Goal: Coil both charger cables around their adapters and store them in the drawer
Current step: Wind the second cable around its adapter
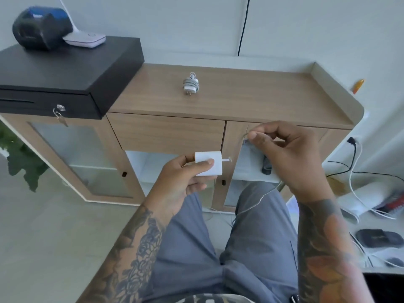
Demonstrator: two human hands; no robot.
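Left hand (185, 178) grips adapter (208, 164); right hand (290, 154) pinches cable (251, 131) (thin, white).

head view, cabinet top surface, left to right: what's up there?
Dark rounded printer-like device → flat white lamp base, both on the black cash drawer box → coiled white charger with adapter on the wooden cabinet top.

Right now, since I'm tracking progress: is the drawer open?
No, the drawer front sits flush and closed under the top, where one coiled charger lies.
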